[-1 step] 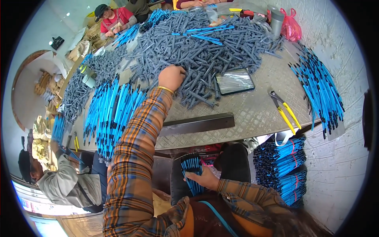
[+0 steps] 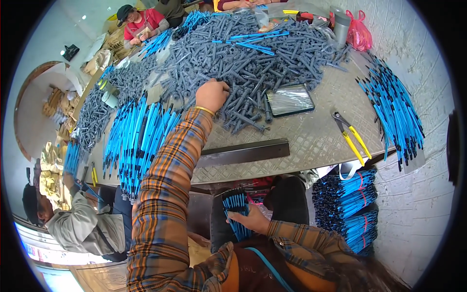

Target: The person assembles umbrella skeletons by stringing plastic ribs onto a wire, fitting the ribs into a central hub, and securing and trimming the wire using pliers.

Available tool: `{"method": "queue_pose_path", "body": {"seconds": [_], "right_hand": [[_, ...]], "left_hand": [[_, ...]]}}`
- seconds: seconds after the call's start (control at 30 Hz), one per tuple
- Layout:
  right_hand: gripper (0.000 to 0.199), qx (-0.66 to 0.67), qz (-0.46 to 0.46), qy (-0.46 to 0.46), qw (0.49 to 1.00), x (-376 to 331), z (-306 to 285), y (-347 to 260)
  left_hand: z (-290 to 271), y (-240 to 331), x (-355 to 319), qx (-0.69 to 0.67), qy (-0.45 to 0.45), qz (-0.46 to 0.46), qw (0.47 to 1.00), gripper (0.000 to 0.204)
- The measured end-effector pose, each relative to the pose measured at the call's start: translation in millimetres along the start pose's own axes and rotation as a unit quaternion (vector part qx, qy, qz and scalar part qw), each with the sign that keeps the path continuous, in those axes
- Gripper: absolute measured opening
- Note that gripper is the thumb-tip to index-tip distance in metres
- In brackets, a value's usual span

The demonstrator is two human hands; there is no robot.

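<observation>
My left hand (image 2: 212, 96) reaches across the table to the near edge of a big heap of grey plastic anchor-like plugs (image 2: 194, 53). Its fingers are curled in among the plugs, and whatever they grip is hidden. Down at my lap, my right hand (image 2: 253, 220) is wrapped round a bundle of thin blue rods with black parts (image 2: 237, 204), held upright. A dark-rimmed tray of thin, shiny, needle-like pieces (image 2: 291, 100) lies to the right of my left hand. Beneath that forearm, a dark metal bar (image 2: 248, 153) rests along the table's front.
Yellow-handled pliers (image 2: 351, 138) lie at the right. Blue rods spread on the table left (image 2: 138, 141) and right (image 2: 396, 112); tied bundles (image 2: 348, 204) are stacked below. A pink bag (image 2: 358, 31) stands by the wall. Co-workers sit at left (image 2: 80, 221) and far side (image 2: 142, 27).
</observation>
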State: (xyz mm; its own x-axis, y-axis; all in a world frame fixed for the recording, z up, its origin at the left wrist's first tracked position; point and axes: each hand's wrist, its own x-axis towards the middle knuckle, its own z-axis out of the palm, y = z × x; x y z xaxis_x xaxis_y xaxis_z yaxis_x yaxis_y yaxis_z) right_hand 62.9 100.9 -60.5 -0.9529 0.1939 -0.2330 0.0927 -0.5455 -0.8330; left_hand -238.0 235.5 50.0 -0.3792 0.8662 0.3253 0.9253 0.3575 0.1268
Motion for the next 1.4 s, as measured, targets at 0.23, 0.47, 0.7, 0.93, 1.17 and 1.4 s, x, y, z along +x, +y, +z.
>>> {"method": "queue_pose_path", "body": {"seconds": [0.23, 0.47, 0.7, 0.93, 1.17, 1.4], "right_hand": [[0.021, -0.008, -0.002, -0.007, 1.0, 3, 6, 6], [0.02, -0.017, 0.028, -0.039, 0.999, -3, 22, 8], [0.018, -0.06, 0.017, -0.041, 0.997, -6, 27, 11], [0.021, -0.069, 0.021, -0.053, 0.996, 4, 38, 1], [0.027, -0.065, 0.01, -0.056, 0.996, 6, 44, 9], [0.027, -0.082, 0.022, -0.045, 0.995, 4, 42, 5]], "left_hand": [[-13, -1, -10, -0.035, 0.085, 0.0, 0.996, 0.018], [-107, 6, -79, -0.614, -0.015, -0.202, 0.763, 0.017], [-128, 26, -229, -0.831, 0.001, -0.23, 0.507, 0.019], [-109, 17, -296, -0.769, -0.08, -0.336, 0.538, 0.024], [-114, 13, -297, -0.693, -0.132, -0.334, 0.625, 0.025], [-116, 14, -294, -0.66, -0.135, -0.309, 0.671, 0.023]]}}
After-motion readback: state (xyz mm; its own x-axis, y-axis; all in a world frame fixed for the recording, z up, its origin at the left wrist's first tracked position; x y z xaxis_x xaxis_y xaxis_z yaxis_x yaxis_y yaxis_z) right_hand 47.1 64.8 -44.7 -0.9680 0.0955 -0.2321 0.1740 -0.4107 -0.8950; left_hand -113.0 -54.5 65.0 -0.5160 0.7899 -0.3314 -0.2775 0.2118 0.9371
